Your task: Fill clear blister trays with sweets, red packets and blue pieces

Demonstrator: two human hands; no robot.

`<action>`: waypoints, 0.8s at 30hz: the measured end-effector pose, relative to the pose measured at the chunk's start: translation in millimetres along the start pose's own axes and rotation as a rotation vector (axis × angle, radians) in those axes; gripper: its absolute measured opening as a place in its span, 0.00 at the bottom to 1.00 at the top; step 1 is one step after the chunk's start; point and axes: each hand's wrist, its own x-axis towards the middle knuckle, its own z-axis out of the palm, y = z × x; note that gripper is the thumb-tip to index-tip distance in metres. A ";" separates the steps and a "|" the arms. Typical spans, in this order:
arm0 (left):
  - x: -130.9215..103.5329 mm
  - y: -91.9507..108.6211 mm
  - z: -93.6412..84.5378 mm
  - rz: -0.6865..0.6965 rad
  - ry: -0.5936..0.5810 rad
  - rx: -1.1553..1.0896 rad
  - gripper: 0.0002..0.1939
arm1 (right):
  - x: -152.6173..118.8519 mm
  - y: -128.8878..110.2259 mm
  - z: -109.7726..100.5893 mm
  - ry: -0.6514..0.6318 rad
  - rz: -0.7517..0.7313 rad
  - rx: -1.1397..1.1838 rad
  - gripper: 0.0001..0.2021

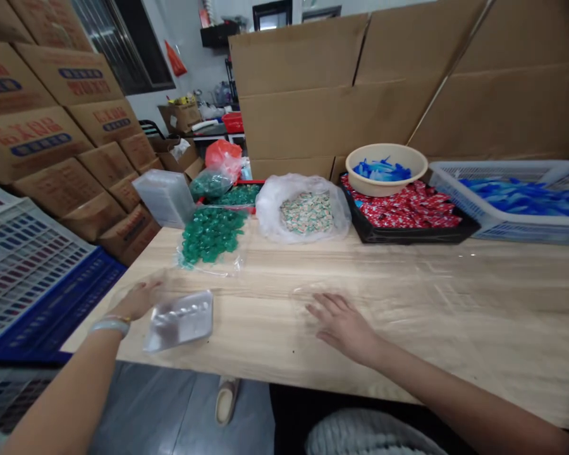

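Note:
My left hand (140, 300) is at the table's left side, its fingers stretched out and slightly blurred, with something clear and thin around the fingertips that I cannot make out. Just right of it lies a clear plastic tray (180, 320) with moulded ridges. My right hand (344, 327) rests low over the middle of the table, palm down and fingers spread, beside a faint transparent edge. Beyond my left hand, green wrapped pieces (211, 235) are heaped on a clear bag. A white plastic bag (264, 218) of small pale printed packets stands behind the space between my hands.
Stacked clear trays (165, 197) stand at the back left. Along the back are a black tray (384, 236) of red packets, a cream basin (386, 188) with blue pieces, and a white basket (512, 221) of blue pieces. Cartons (38, 136) and blue crates (52, 303) flank the left.

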 end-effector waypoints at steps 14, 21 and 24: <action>51.3 177.2 -52.4 0.374 0.185 -0.417 0.21 | 64.4 71.6 -48.2 0.059 -0.089 -0.075 0.11; 86.7 380.7 -56.2 0.820 0.105 -0.373 0.19 | 165.9 144.4 -94.7 -0.002 0.014 -0.348 0.21; 95.3 412.8 -35.5 0.887 0.058 -0.151 0.13 | 191.4 159.0 -93.2 -0.222 0.008 -0.560 0.17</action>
